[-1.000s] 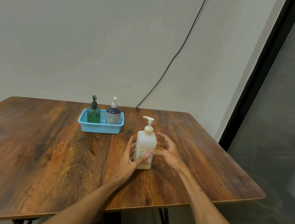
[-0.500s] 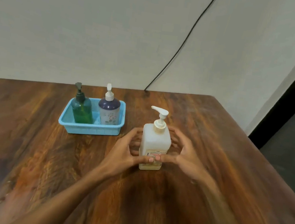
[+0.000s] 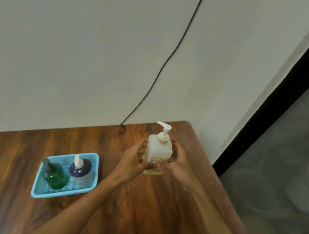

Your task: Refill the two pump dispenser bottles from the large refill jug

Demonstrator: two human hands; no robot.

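Note:
A tall cream-white pump bottle [image 3: 158, 149] with a little yellowish liquid at its bottom is upright above the wooden table [image 3: 157, 206]. My left hand [image 3: 133, 162] grips its left side and my right hand [image 3: 181, 166] grips its right side, thumbs across the label. Whether its base touches the table I cannot tell. To the left, a green pump bottle [image 3: 54, 176] and a dark purple-capped pump bottle [image 3: 82, 171] stand in a light blue basket [image 3: 39, 195].
A black cable [image 3: 169, 59] runs down the pale wall to the table's back edge. The table's right edge lies close beside my right arm, with a dark door frame [image 3: 284, 89] and frosted glass beyond it.
The view has swung nearer and to the right. Both hands stay round the white bottle, which now sits further back near the table's far right corner, away from the basket.

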